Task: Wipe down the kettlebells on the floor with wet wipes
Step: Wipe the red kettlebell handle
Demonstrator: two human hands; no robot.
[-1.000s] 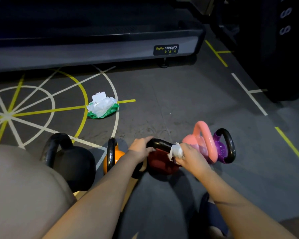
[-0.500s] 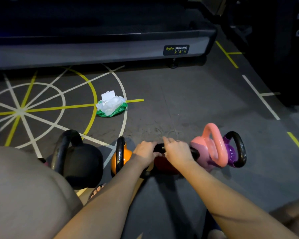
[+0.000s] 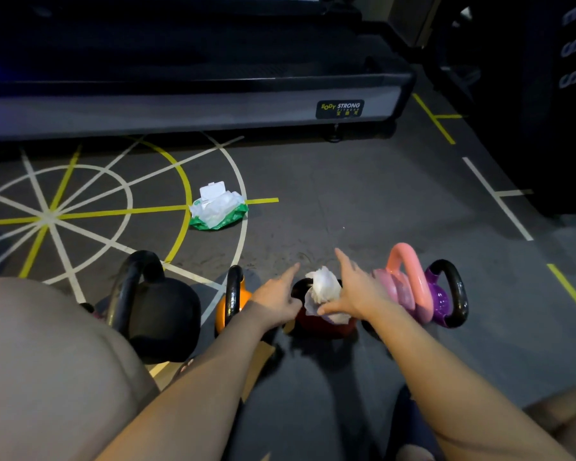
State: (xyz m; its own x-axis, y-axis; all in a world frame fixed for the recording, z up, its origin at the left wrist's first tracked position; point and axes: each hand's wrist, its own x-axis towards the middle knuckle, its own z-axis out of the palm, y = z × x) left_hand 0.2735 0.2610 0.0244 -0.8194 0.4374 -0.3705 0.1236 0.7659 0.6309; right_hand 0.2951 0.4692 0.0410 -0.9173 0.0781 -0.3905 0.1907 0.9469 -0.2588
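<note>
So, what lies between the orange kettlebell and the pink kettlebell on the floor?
The head view shows the red kettlebell there, a white wipe draped over its handle, the left hand and right hand flanking it.

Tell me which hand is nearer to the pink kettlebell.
Right. The right hand is close beside the pink kettlebell; the left hand is farther, beyond the white wipe.

Dim gym — line-marked grey floor
</note>
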